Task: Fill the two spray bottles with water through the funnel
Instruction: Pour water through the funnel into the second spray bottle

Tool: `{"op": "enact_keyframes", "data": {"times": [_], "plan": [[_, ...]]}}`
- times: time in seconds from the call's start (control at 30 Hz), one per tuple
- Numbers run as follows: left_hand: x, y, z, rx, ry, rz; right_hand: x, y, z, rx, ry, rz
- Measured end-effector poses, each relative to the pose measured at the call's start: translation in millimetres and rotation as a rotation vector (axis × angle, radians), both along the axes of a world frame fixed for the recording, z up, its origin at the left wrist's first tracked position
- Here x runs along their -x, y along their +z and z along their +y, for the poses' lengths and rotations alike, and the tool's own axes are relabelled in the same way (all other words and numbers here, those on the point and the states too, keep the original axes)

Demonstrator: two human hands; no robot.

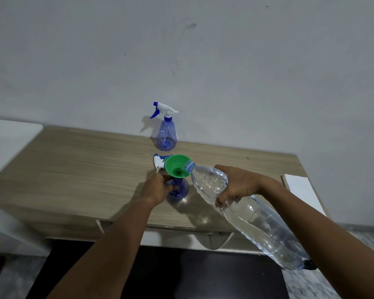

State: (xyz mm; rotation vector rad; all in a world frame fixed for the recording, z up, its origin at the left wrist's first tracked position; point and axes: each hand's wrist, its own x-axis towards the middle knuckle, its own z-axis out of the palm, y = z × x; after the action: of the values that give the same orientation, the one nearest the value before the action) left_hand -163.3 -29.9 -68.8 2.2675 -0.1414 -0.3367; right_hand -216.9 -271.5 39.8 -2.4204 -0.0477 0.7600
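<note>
A green funnel sits in the neck of a blue spray bottle on the wooden table. My left hand grips that bottle's neck and body. My right hand holds a large clear water bottle, tilted with its open mouth at the funnel's rim. A detached white and blue spray head lies just behind the funnel. A second blue spray bottle stands upright by the wall with its spray head on.
The grey wall runs right behind the table. A white flat panel lies at the table's right edge. A white surface adjoins the table on the left. Dark floor shows under the table's front edge.
</note>
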Motion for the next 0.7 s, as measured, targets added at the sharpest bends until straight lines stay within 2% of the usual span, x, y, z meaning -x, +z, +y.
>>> {"op": "enact_keyframes", "data": {"times": [0.5, 0.7], "plan": [[-0.2, -0.5, -0.3, 0.037, 0.000, 0.010, -2.8, -1.6, -2.1, -0.011, 0.000, -0.013], [-2.1, -5.9, 0.9, 0.043, 0.007, 0.018, -1.9, -3.9, -7.4, -0.082, -0.031, -0.162]]}}
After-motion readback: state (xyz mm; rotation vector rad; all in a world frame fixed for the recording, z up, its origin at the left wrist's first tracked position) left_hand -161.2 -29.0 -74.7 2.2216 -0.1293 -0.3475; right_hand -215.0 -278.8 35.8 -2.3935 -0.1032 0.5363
